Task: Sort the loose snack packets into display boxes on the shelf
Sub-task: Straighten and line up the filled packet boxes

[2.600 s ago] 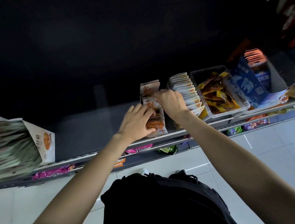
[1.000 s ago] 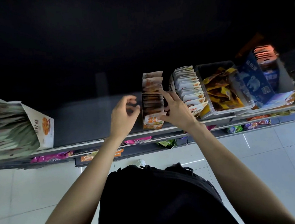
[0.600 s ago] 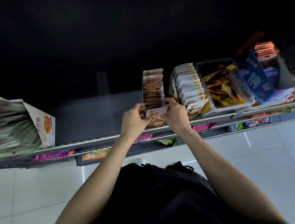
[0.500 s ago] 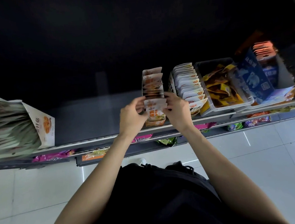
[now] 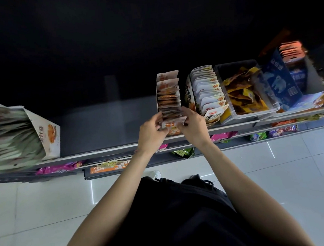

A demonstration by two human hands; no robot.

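Orange-and-white snack packets (image 5: 168, 100) are stood in a row on the shelf (image 5: 106, 125); the front packet (image 5: 174, 123) is pinched at its side edges by the left hand (image 5: 151, 132) and the right hand (image 5: 192, 127). Light, thin, slippery foil is judged; edges suit gripping. Beyond, a clear bin (image 5: 273, 105) is seen, darkness behind.

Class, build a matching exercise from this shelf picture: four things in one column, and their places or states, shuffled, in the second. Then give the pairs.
Things
1. orange packet row
2. clear tub
3. blue carton
4. large white box

Places or states
A. far left on the shelf
B. holds loose yellow packets
C. gripped at its front by the left hand and the right hand
D. right of the clear tub

Pairs: 1-C, 2-B, 3-D, 4-A
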